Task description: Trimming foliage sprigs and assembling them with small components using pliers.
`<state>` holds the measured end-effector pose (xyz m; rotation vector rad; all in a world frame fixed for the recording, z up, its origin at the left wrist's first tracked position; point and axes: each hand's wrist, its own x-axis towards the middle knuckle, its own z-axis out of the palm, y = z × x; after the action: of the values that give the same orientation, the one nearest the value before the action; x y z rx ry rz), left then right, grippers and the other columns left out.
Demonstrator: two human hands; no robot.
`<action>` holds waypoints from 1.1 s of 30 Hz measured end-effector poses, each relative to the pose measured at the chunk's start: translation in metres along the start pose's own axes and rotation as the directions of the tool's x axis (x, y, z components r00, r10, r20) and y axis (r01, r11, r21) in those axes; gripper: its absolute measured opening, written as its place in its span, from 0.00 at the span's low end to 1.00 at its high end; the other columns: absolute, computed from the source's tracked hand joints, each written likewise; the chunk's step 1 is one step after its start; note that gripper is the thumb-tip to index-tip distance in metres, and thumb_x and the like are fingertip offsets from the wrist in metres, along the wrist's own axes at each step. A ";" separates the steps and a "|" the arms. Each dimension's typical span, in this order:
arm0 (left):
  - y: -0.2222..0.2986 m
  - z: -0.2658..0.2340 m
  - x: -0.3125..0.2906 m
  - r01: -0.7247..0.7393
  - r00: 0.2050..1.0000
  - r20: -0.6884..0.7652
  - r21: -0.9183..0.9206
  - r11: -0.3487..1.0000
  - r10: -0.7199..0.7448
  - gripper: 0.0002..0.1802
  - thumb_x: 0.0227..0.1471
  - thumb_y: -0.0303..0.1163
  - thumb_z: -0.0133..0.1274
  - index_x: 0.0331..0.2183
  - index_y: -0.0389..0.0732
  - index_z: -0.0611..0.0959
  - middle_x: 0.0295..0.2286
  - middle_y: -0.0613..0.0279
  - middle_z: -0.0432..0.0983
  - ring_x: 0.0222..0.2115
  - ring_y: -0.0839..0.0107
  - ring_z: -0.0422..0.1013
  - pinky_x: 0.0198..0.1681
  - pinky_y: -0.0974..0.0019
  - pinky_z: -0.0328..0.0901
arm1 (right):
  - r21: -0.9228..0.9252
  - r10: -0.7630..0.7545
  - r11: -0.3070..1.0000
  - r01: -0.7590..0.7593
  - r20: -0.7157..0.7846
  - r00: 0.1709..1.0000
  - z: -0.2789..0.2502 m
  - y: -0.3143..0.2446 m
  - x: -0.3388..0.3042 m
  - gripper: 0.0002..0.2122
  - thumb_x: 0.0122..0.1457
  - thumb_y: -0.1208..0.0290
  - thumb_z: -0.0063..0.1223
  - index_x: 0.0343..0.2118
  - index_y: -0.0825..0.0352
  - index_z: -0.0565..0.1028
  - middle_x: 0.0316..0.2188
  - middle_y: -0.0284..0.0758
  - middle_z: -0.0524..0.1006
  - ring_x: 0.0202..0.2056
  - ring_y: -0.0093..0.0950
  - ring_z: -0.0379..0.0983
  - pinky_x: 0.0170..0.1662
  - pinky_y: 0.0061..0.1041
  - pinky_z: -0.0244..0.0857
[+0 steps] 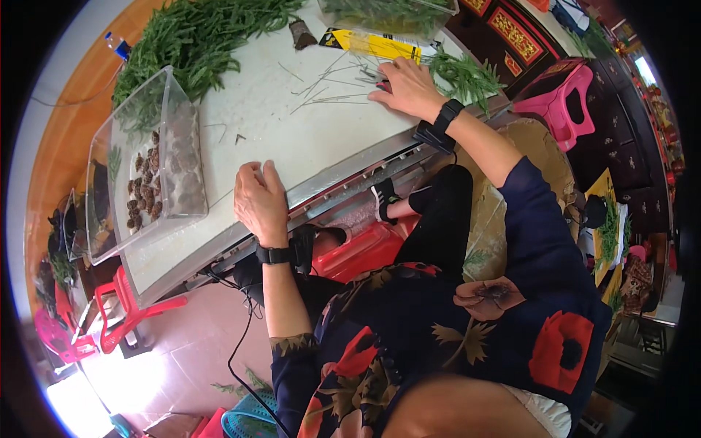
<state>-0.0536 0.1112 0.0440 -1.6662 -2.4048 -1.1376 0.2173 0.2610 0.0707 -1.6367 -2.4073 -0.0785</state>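
A: How do the two hands stand?

B: They are well apart from each other. The left hand [261, 204] rests at the near edge of the counter [255, 109], its fingers loosely bent, with a small gap beside the thumb. The right hand [409, 89] is farther off, to the right, palm down.

A: And does the right hand hold something?

B: Its fingers lie over a small red-and-dark object [383, 85]. The object is mostly covered, so I cannot tell if they grip it.

A: Where are the thin wires [321, 90]?

B: They lie loosely crossed on the counter, just left of the right hand. Green sprigs [467, 73] lie on its other side, near the right end.

A: What is around these?

B: Beyond the wires there is a yellow-and-black package [376, 45], and left of it a small dark bag [301, 34]. A clear box with greenery [438, 28] stands behind the package. To the left of the left hand stands a clear box [186, 146] containing brown cones [148, 179]. A big green heap [197, 44] covers the far left part.

A: And outside the counter?

B: A pink stool [562, 102] is at right, and a red stool [131, 310] at near left.
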 end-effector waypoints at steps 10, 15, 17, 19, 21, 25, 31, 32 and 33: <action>0.006 0.010 0.002 0.015 1.000 0.013 0.017 1.000 -0.016 0.13 0.50 0.39 0.52 0.30 0.39 0.77 0.22 0.57 0.73 0.24 0.58 0.70 0.28 0.57 0.62 | 0.271 -0.085 0.958 0.091 -0.034 0.996 0.024 -0.001 0.074 0.08 0.49 0.67 0.53 0.29 0.66 0.77 0.30 0.40 0.77 0.33 0.39 0.73 0.38 0.33 0.66; 0.013 0.014 -0.003 0.018 1.000 0.017 0.019 1.000 -0.018 0.13 0.50 0.40 0.52 0.30 0.39 0.77 0.21 0.58 0.73 0.23 0.59 0.70 0.27 0.58 0.62 | 0.285 -0.176 0.947 0.148 0.074 0.982 0.037 0.017 0.106 0.06 0.47 0.72 0.51 0.26 0.67 0.77 0.27 0.41 0.77 0.31 0.40 0.74 0.35 0.34 0.67; 0.010 0.012 -0.004 0.023 1.000 0.008 0.027 0.999 -0.023 0.13 0.50 0.40 0.52 0.30 0.39 0.77 0.21 0.58 0.73 0.23 0.59 0.69 0.27 0.58 0.62 | 0.302 -0.220 0.937 0.177 0.118 0.968 0.037 0.008 0.109 0.06 0.47 0.72 0.50 0.26 0.67 0.77 0.27 0.42 0.77 0.31 0.40 0.74 0.35 0.35 0.66; 0.004 0.008 -0.004 0.043 0.999 0.008 0.033 0.999 -0.043 0.13 0.50 0.39 0.52 0.30 0.39 0.77 0.21 0.58 0.72 0.23 0.58 0.70 0.27 0.57 0.62 | 0.124 -0.347 0.937 0.327 0.216 0.913 0.037 -0.005 0.112 0.06 0.47 0.74 0.48 0.23 0.70 0.75 0.25 0.44 0.76 0.31 0.42 0.74 0.34 0.36 0.65; -0.003 0.001 -0.004 0.061 0.998 -0.004 0.045 0.997 -0.061 0.13 0.50 0.39 0.52 0.30 0.39 0.77 0.21 0.58 0.72 0.23 0.58 0.70 0.28 0.57 0.62 | 0.043 -0.414 0.907 0.418 0.267 0.871 0.042 -0.016 0.116 0.06 0.47 0.74 0.47 0.22 0.71 0.74 0.24 0.45 0.76 0.30 0.42 0.73 0.33 0.37 0.65; -0.016 -0.005 0.000 -0.006 0.998 -0.059 0.041 0.999 0.008 0.13 0.50 0.39 0.51 0.31 0.38 0.77 0.22 0.56 0.73 0.24 0.57 0.70 0.28 0.57 0.63 | -0.095 -0.407 0.909 0.407 -0.421 0.811 0.044 -0.018 0.108 0.05 0.48 0.77 0.42 0.26 0.74 0.68 0.22 0.50 0.74 0.26 0.48 0.72 0.30 0.42 0.64; -0.030 -0.027 0.005 -0.023 1.000 0.018 0.003 1.000 0.023 0.13 0.49 0.38 0.53 0.33 0.38 0.76 0.23 0.56 0.73 0.24 0.56 0.70 0.28 0.57 0.63 | 0.067 -0.109 0.990 0.121 -0.164 0.980 -0.005 -0.058 0.081 0.08 0.52 0.76 0.39 0.35 0.71 0.64 0.24 0.54 0.73 0.28 0.52 0.71 0.30 0.50 0.61; -0.033 -0.033 0.008 -0.047 0.999 0.025 0.004 0.999 0.047 0.13 0.48 0.38 0.54 0.33 0.38 0.76 0.23 0.56 0.73 0.24 0.57 0.70 0.28 0.57 0.63 | 0.109 -0.065 0.991 0.084 -0.168 0.984 -0.009 -0.063 0.073 0.07 0.54 0.75 0.38 0.35 0.70 0.64 0.24 0.53 0.73 0.28 0.52 0.71 0.30 0.50 0.61; -0.035 -0.044 0.010 -0.032 0.999 0.006 0.027 0.999 0.032 0.13 0.48 0.38 0.54 0.33 0.38 0.76 0.23 0.56 0.73 0.24 0.57 0.70 0.28 0.57 0.63 | 0.162 -0.030 0.985 0.057 -0.166 0.986 -0.009 -0.072 0.064 0.06 0.56 0.74 0.38 0.35 0.69 0.64 0.24 0.53 0.73 0.29 0.52 0.70 0.30 0.50 0.61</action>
<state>-0.1029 0.0887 0.0612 -1.6959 -2.3759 -1.0933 0.1301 0.2904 0.0991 -1.4465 -2.2613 -0.0172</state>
